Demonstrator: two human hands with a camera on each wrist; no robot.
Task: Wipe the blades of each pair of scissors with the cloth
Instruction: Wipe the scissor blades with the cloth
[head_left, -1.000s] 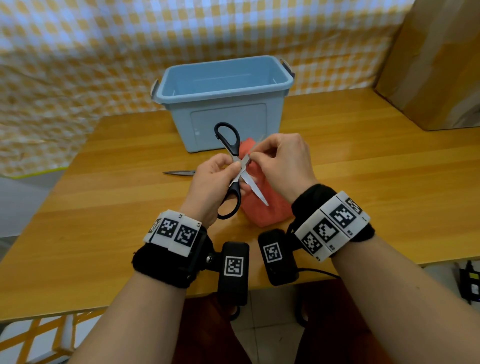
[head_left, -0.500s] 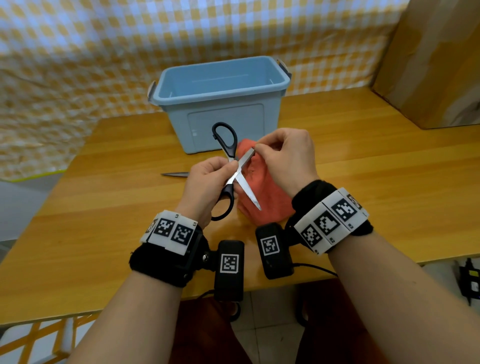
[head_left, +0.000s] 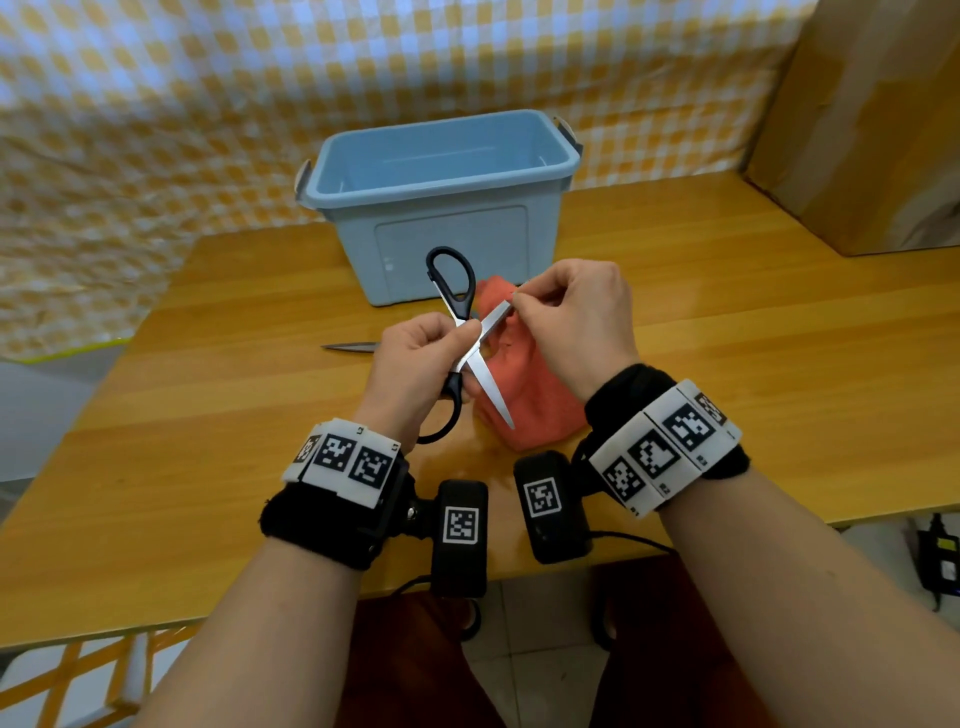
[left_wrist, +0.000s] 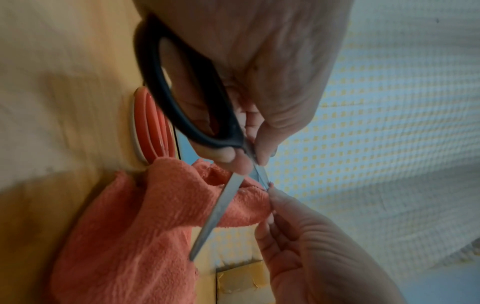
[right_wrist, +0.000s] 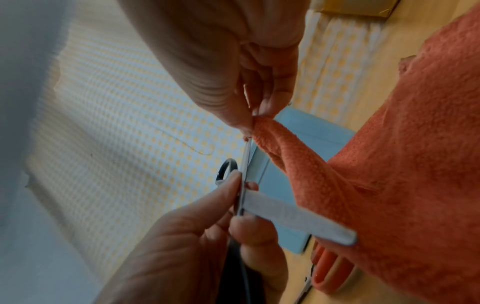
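Note:
My left hand (head_left: 464, 333) pinches a pair of black-handled scissors (head_left: 451, 291) at the pivot, above the table and in front of the bin. Its blades are spread apart. The lower blade (head_left: 491, 395) points down toward me, bare. My right hand (head_left: 519, 301) pinches a fold of the orange cloth (head_left: 535, 400) round the tip of the upper blade (head_left: 496, 319). The rest of the cloth (right_wrist: 415, 164) hangs down to the table. A second pair of scissors (head_left: 348, 346) lies on the table behind my left hand, and its red handle (left_wrist: 153, 127) shows in the wrist views.
A light blue plastic bin (head_left: 441, 218) stands open just behind my hands. A big cardboard box (head_left: 857, 130) sits at the back right of the wooden table (head_left: 779, 364). A yellow checked sheet (head_left: 208, 104) hangs behind the table.
My right hand has slid the cloth along the upper blade from near the pivot out to its tip. The blades have spread a little wider. My left hand keeps its hold.

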